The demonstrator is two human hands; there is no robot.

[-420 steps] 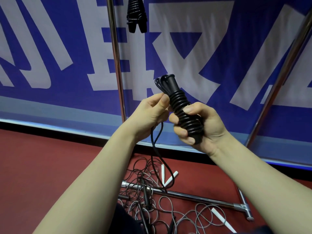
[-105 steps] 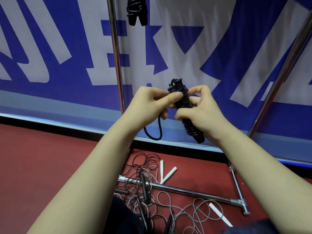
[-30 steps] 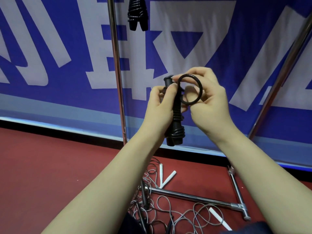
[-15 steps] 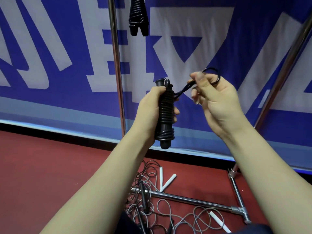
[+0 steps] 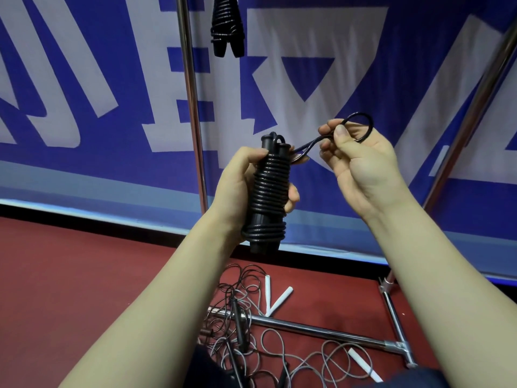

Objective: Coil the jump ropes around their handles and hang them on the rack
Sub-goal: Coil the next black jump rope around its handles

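Observation:
My left hand (image 5: 237,189) grips a black jump rope (image 5: 268,191) coiled tightly around its two upright handles. A short loop of the same rope (image 5: 363,127) runs up and right from the handle tops, and my right hand (image 5: 355,158) pinches it between thumb and fingers. A second coiled black jump rope (image 5: 226,26) hangs from the rack at the top. The rack's chrome upright pole (image 5: 193,107) stands just left of my hands.
Loose jump ropes (image 5: 251,331) with black and white handles (image 5: 277,301) lie tangled on the red floor over the rack's chrome base bar (image 5: 321,330). Another chrome pole (image 5: 472,107) slants up at the right. A blue and white banner (image 5: 84,79) covers the wall.
My left hand took over the coiled handles from the right. My right hand drew the end loop up and out to the right, away from the handle tops.

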